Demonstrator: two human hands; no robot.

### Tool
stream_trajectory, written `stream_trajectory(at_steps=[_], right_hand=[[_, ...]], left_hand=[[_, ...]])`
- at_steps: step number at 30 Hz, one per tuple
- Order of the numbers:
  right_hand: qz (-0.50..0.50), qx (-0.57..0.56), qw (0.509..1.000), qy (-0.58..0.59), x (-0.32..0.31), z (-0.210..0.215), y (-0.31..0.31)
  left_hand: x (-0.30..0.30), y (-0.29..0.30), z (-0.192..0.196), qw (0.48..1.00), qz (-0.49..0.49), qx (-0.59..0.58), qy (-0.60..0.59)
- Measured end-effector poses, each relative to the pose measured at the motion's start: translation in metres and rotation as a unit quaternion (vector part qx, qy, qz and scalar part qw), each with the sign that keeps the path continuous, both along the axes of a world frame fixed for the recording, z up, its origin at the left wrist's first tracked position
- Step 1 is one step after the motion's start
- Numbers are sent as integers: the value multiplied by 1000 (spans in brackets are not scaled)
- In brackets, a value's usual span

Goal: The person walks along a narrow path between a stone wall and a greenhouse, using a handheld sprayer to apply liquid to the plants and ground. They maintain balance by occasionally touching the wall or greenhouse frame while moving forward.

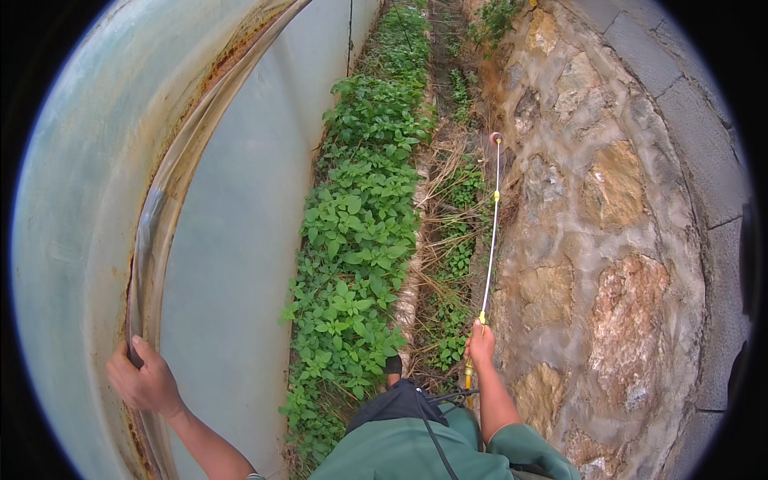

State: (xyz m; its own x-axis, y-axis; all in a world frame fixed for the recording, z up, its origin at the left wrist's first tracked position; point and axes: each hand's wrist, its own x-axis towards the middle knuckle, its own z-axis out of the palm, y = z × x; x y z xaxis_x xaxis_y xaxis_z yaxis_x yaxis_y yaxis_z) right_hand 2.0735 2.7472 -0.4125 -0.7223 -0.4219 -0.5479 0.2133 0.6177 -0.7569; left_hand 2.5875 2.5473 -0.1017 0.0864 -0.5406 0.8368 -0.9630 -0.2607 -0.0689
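Observation:
My left hand point(148, 382) is closed around a rusty, film-wrapped rail point(152, 216) that curves up along the plastic sheeting at the left. Its fingers wrap the rail's edge, with the thumb on the near side. In front of me, my right hand point(480, 347) grips a spray wand point(491, 248) by its lower end. This wand is a thin white tube with yellow fittings, pointing away from me and ending in a reddish round nozzle point(496, 138) close to the stone wall. Below the fist, a yellow handle part point(469, 373) shows.
Leafy green plants point(352, 232) fill a strip beside the pale plastic sheeting point(232, 264). Dry stalks point(448, 200) and weeds lie along a narrow earthen channel. A mortared stone wall point(616, 312) rises at the right, with grey paving point(696, 152) beyond. Dark cords hang at my waist.

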Motion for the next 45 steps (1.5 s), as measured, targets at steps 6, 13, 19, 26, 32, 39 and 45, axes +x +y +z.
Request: stream_trajectory(at_steps=[6, 13, 19, 26, 32, 39, 45], right_hand=[[45, 56, 997, 39, 1, 5, 40], [19, 68, 997, 27, 18, -5, 76], [12, 50, 999, 14, -1, -12, 75], [59, 147, 987, 5, 28, -11, 203], [8, 126, 992, 27, 60, -19, 275], [57, 75, 984, 148, 41, -20, 238], [85, -11, 996, -26, 72, -1, 214]], left_hand=[[3, 1, 1, 1000, -16, 2, 1], [3, 7, 2, 999, -35, 10, 8], [4, 3, 3, 1000, -5, 15, -6], [8, 4, -2, 1000, -4, 21, 4], [10, 4, -1, 999, -10, 27, 21], [4, 9, 10, 996, -31, 50, 67], [-1, 32, 23, 975, -185, 27, 121]])
